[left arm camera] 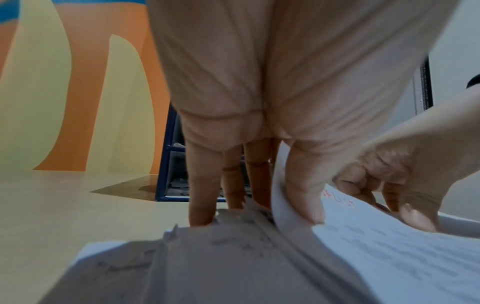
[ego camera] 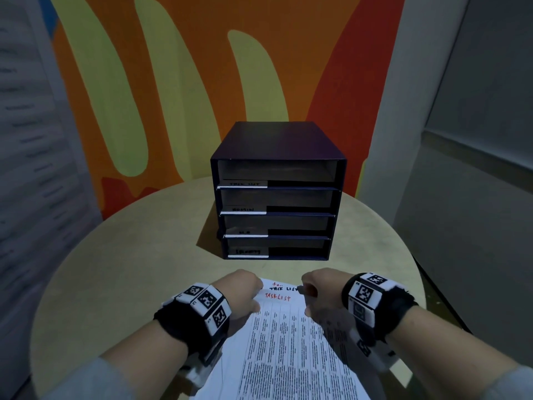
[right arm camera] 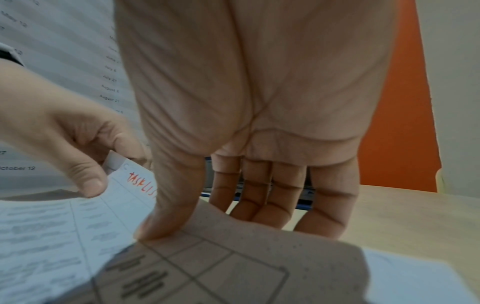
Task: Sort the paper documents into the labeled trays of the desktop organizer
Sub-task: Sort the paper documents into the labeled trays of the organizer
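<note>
Head view: at the near edge of the round surface [ego camera: 95, 272], a paper stack [ego camera: 288, 347], top sheet marked TASKLIST. Left hand [ego camera: 240, 290] pinching its far left corner, right hand [ego camera: 314, 287] pinching the far right. Thin, floppy, likely slippery; best gripped at both corners. Toward the far edge, a four-tray organizer [ego camera: 277, 209]. Beyond, an orange-and-yellow wall [ego camera: 202, 67].
</note>
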Demonstrator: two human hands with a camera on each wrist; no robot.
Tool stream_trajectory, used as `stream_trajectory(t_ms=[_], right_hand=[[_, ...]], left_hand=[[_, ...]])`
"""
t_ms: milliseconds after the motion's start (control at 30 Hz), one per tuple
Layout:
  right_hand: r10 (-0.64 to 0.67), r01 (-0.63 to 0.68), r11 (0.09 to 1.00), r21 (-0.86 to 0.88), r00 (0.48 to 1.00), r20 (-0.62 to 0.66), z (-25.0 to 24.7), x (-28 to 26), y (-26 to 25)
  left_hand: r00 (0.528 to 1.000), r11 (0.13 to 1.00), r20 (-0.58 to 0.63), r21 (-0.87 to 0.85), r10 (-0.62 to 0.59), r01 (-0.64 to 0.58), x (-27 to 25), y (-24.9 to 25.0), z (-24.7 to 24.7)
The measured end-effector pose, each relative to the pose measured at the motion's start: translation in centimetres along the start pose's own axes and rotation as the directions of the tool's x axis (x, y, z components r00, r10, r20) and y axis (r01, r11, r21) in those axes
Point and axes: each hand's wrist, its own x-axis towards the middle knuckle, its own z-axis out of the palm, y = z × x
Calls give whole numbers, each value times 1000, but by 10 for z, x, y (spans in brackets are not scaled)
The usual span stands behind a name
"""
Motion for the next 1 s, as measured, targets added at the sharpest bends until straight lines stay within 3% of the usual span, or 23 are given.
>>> stream_trajectory(t_ms=[200,333,400,533,700,1000], right_hand=[[40,-38,999,34,998,-56,-1,2,7],[98,-63,978,201,981,-168,-15,-5,24],[125,-26,929,368,961,-246,-18,-8,33],[172,49,767,640,945,-279,-9,-4,43],[164,35,833,552,937,-307,-4,3,32],[220,-129,907,401,957,-190,7,11,27]], left_hand=[[993,958,-111,-287,-33,-1,-3,-20,-10],[927,860,-345,-508,-148,-52,-12,-43,-15],[895,771,-390,-631,-218,-87,-16,-51,-13],[882,639,-389,-756,-266,-140,-18,-57,-4],[913,604,-333,-786,-237,-130,-2,-62,12],[953,636,-224,-771,-205,-44,16,-62,30]])
